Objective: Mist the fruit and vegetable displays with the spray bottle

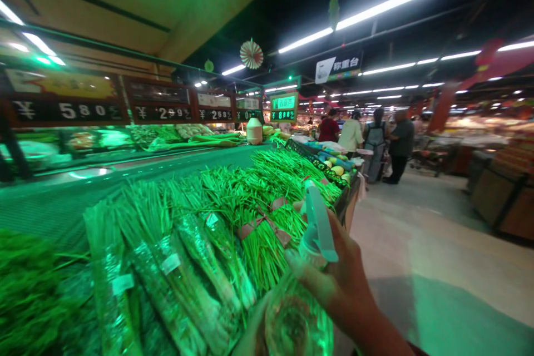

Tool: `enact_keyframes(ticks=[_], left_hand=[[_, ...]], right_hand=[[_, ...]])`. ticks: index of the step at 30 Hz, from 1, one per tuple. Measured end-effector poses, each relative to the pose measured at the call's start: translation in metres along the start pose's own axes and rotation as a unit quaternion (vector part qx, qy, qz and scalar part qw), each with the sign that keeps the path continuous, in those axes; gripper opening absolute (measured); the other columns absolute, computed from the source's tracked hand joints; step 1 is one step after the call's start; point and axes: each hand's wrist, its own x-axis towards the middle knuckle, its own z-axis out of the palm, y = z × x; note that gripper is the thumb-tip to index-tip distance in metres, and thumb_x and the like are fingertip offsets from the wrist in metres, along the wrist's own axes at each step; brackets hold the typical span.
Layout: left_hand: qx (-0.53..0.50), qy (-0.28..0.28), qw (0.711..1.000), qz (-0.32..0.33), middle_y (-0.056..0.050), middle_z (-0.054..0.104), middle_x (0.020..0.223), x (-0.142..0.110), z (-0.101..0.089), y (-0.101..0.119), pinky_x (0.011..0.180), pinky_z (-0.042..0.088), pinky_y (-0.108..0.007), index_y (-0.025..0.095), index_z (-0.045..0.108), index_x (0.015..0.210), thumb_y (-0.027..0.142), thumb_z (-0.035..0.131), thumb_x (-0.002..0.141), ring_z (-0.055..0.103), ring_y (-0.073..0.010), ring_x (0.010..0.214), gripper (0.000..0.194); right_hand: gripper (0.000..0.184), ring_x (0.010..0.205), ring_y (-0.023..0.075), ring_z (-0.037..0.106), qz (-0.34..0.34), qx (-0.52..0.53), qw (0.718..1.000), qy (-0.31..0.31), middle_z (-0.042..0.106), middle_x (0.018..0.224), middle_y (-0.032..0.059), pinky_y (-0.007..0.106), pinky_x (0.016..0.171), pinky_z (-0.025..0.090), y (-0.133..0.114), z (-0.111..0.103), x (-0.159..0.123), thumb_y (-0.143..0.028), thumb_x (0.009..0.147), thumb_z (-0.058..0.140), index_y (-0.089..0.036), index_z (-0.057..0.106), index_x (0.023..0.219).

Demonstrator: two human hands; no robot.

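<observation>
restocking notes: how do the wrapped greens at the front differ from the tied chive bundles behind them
The wrapped greens sit in clear film with white labels; the tied chive bundles are bare, bound with reddish bands. The wrapped greens have thick pale stalks, the chive bundles thin blades. The right hand, holding a spray bottle, is nearer the chive bundles. Both lie flat on the display shelf.

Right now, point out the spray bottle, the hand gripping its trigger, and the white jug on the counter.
spray bottle (298,320), head view, on its clear body.
right hand (346,283), head view, on the back of the hand.
white jug (254,132), head view, on its side wall.
</observation>
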Motion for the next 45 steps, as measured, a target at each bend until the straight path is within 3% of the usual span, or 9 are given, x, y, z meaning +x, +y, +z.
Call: enact_keyframes(ticks=[5, 9, 15, 22, 27, 31, 39, 42, 45], left_hand=[[-0.048, -0.010, 0.999, 0.019, -0.005, 0.079, 0.114, 0.039, 0.001, -0.024, 0.122, 0.030, -0.049, 0.024, 0.078, 0.100, 0.060, 0.081, 0.064, 0.048, -0.0335, 0.141, 0.051], [-0.070, -0.023, 0.997, 0.025, -0.004, 0.070, 0.133, 0.061, 0.006, -0.038, 0.123, 0.029, -0.050, 0.027, 0.074, 0.110, 0.047, 0.085, 0.065, 0.042, -0.0342, 0.145, 0.050], [-0.063, -0.084, 0.994, 0.023, -0.007, 0.066, 0.138, 0.086, 0.029, -0.036, 0.123, 0.027, -0.050, 0.025, 0.071, 0.117, 0.056, 0.079, 0.069, 0.036, -0.0335, 0.149, 0.057], [-0.024, -0.111, 0.992, -0.059, -0.010, 0.066, 0.137, 0.100, 0.044, -0.029, 0.120, 0.031, -0.054, 0.028, 0.050, 0.142, 0.056, 0.068, 0.081, 0.044, -0.0342, 0.144, 0.070], [-0.028, -0.094, 0.994, -0.044, -0.010, 0.061, 0.143, 0.114, 0.048, -0.044, 0.123, 0.025, -0.052, 0.027, 0.051, 0.140, 0.058, 0.073, 0.075, 0.044, -0.0347, 0.144, 0.076], [-0.042, -0.107, 0.993, -0.018, -0.009, 0.062, 0.141, 0.120, 0.048, -0.053, 0.124, 0.025, -0.051, 0.026, 0.053, 0.137, 0.045, 0.082, 0.069, 0.038, -0.0332, 0.148, 0.076], [-0.081, -0.150, 0.985, -0.013, -0.006, 0.059, 0.146, 0.119, 0.054, -0.053, 0.120, 0.033, -0.055, 0.033, 0.051, 0.140, 0.025, 0.100, 0.034, 0.038, -0.0410, 0.146, 0.116], [-0.067, -0.124, 0.989, -0.052, -0.007, 0.062, 0.141, 0.121, 0.056, -0.045, 0.118, 0.036, -0.055, 0.030, 0.053, 0.139, 0.042, 0.093, 0.053, 0.041, -0.0390, 0.145, 0.096], [-0.055, -0.127, 0.986, -0.096, -0.010, 0.067, 0.134, 0.124, 0.058, -0.035, 0.116, 0.039, -0.057, 0.026, 0.055, 0.138, 0.064, 0.074, 0.071, 0.045, -0.0381, 0.142, 0.079]], right_hand=[[0.056, 0.063, 0.0116, 0.064, -0.002, 0.022, 1.000, -0.015, 0.071, 0.110, 0.0062, 0.026, 0.058, 0.056, 0.021, -0.020, 0.009, -0.020, 0.071, 0.065, -0.017, 0.055, 0.126], [0.053, 0.062, 0.0086, 0.065, -0.010, 0.049, 0.999, -0.017, 0.072, 0.107, 0.0005, 0.020, 0.055, 0.055, 0.033, -0.035, 0.017, -0.017, 0.074, 0.064, -0.022, 0.054, 0.125], [0.064, 0.099, 0.0228, 0.070, -0.012, -0.013, 1.000, 0.014, 0.072, 0.117, 0.0089, 0.040, 0.088, 0.057, 0.059, -0.057, 0.021, -0.025, 0.076, 0.067, -0.016, 0.050, 0.136], [0.066, 0.105, 0.0198, 0.068, 0.004, 0.031, 0.999, 0.016, 0.068, 0.125, 0.0039, 0.029, 0.083, 0.057, 0.079, -0.078, 0.017, -0.021, 0.074, 0.070, -0.025, 0.051, 0.137], [0.057, 0.103, 0.0224, 0.064, 0.024, 0.029, 0.999, 0.032, 0.066, 0.099, -0.0007, 0.030, 0.074, 0.054, 0.080, -0.087, 0.015, -0.021, 0.077, 0.068, -0.030, 0.055, 0.131], [0.056, 0.101, 0.0217, 0.063, 0.016, 0.022, 0.999, 0.036, 0.067, 0.113, 0.0011, 0.030, 0.074, 0.053, 0.081, -0.091, 0.014, -0.021, 0.077, 0.068, -0.031, 0.056, 0.131], [0.058, 0.091, 0.0149, 0.067, 0.004, 0.035, 0.999, 0.034, 0.071, 0.112, -0.0010, 0.025, 0.079, 0.055, 0.078, -0.094, 0.015, -0.013, 0.071, 0.068, -0.026, 0.058, 0.127], [0.059, 0.096, 0.0168, 0.067, 0.003, 0.026, 0.999, 0.036, 0.069, 0.112, -0.0007, 0.025, 0.077, 0.055, 0.081, -0.091, 0.016, -0.016, 0.073, 0.068, -0.027, 0.057, 0.130], [0.066, 0.084, 0.0157, 0.067, 0.011, 0.032, 0.999, 0.027, 0.068, 0.108, -0.0009, 0.026, 0.069, 0.055, 0.087, -0.086, 0.016, -0.017, 0.076, 0.067, -0.031, 0.051, 0.138]])
